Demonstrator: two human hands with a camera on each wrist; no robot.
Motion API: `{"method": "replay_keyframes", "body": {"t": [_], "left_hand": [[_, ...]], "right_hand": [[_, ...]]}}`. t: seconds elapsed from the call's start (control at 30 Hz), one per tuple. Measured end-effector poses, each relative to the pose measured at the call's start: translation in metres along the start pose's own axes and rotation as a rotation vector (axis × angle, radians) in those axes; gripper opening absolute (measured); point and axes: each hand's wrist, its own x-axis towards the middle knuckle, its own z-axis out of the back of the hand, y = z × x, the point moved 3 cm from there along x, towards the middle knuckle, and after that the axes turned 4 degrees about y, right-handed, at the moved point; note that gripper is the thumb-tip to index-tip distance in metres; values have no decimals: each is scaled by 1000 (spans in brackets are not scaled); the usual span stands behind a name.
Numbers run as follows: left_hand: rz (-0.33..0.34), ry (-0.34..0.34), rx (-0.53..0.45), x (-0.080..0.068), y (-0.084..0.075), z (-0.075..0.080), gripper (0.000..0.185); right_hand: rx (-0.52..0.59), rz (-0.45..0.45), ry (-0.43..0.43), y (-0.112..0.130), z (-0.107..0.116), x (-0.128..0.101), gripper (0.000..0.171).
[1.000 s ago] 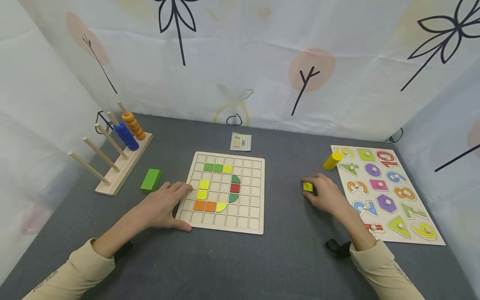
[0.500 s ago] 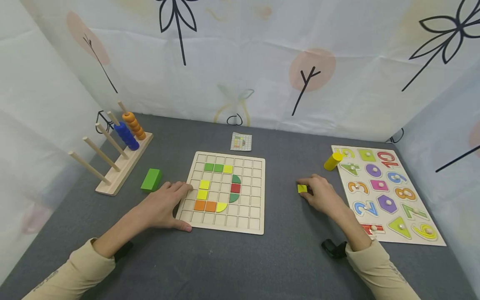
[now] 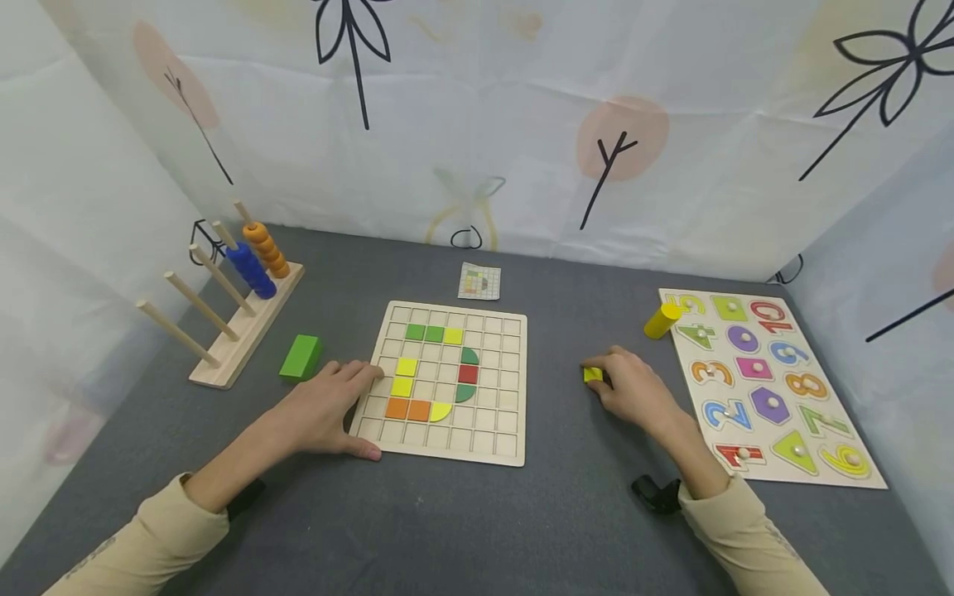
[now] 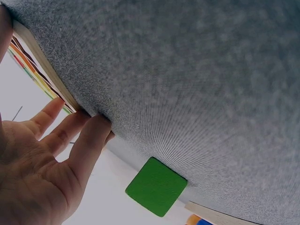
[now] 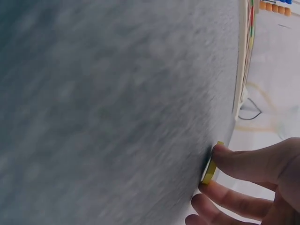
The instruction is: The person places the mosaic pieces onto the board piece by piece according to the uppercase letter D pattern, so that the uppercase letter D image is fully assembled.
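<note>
A wooden grid board [image 3: 514, 389] lies in the middle of the grey table, with green, yellow, orange and red tiles set into it. My left hand [image 3: 325, 411] rests flat at its left edge, fingers straight against the board [image 4: 44, 70]. To the right of the board my right hand [image 3: 629, 386] pinches a small yellow tile [image 3: 592, 374] that sits on the table surface. In the right wrist view my fingertips [image 5: 243, 164] hold the yellow tile [image 5: 210, 169] by its edges.
A green block [image 3: 301, 357] lies left of my left hand, also seen in the left wrist view [image 4: 156, 186]. A peg rack [image 3: 246, 331] with blue and orange rings stands far left. A number puzzle [image 3: 827, 447], a yellow cylinder [image 3: 660, 319] and a small card [image 3: 479, 282] are also there.
My right hand has slid the yellow tile leftwards across the table, towards the grid board. My left hand has not moved.
</note>
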Motion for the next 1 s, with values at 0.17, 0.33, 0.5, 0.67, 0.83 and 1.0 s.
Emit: {"method": "replay_keyframes", "body": {"t": [0.17,0.33,0.5,0.67,0.83,1.0], "left_hand": [[3,0,3,-1,0,0,105],[0,2,2,0,0,0,105],[-4,-1,0,0,1,0,105],[-13,-11,3,-1,1,-1,104],[-15,-12,5,0,1,-1,104],[-11,-4,-2,0,1,-1,105]], "right_hand": [[-8,14,-6,14,1,5,29],[-7,40,-13,31,4,14,30],[8,59,-1,48,7,23,31],[18,88,-3,64,7,30,31],[20,114,-5,81,6,38,31],[30,138,13,101,4,47,31]]}}
